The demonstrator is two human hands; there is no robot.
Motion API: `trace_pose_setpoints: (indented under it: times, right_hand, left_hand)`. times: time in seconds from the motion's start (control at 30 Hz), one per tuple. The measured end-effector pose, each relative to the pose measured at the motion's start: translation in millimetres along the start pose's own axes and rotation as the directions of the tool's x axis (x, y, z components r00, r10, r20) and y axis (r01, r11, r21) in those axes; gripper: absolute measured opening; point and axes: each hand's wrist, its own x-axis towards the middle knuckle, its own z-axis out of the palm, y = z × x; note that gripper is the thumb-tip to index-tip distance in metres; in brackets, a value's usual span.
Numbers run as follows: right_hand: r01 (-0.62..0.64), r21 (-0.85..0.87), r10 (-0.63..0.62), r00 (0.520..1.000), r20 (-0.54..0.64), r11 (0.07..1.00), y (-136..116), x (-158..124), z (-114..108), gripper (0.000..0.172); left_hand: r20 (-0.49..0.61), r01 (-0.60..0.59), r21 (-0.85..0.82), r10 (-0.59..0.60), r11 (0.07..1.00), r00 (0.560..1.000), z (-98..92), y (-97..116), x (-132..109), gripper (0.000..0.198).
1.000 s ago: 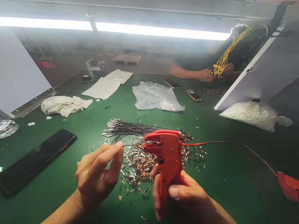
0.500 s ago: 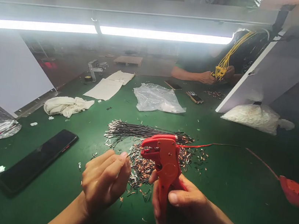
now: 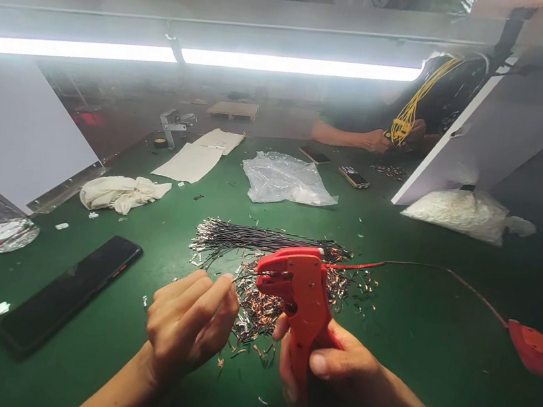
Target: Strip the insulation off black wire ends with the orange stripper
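Observation:
My right hand (image 3: pixel 323 372) grips the handles of a red wire stripper (image 3: pixel 300 295), held upright with its jaws pointing left. My left hand (image 3: pixel 189 320) is closed in a pinch on a thin wire (image 3: pixel 246 274) whose end reaches into the stripper's jaws. Behind both hands lies a bundle of thin black wires (image 3: pixel 266 238) and a heap of cut copper and silver scraps (image 3: pixel 257 306) on the green mat (image 3: pixel 412 317).
A black phone (image 3: pixel 69 293) lies at left, a white cloth (image 3: pixel 119 191) beyond it. A clear plastic bag (image 3: pixel 285 178) and papers (image 3: pixel 192 157) sit farther back. Another red tool (image 3: pixel 541 352) with a red cord lies at right. Across the table a person's hands (image 3: pixel 386 137) hold yellow wires.
My left hand moved right toward the stripper and brought the wire's end up to its jaws. The stripper sank slightly and stayed in my right hand.

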Motion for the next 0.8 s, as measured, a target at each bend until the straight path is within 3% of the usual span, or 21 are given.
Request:
trace_pose_setpoints:
  times: [0.57,0.8]
  right_hand:
    - [0.006,0.0,-0.006,1.0,0.002,1.0,0.9,-0.5,1.1,0.046]
    - [-0.015,-0.07,0.01,0.998,-0.067,0.997,-4.7,-2.2,8.0,0.033]
  left_hand:
    - [0.025,-0.031,0.032,0.03,0.999,0.999,1.3,1.0,0.4,0.026]
    - [0.036,-0.063,-0.024,0.064,0.998,0.997,3.7,4.4,4.4,0.023]
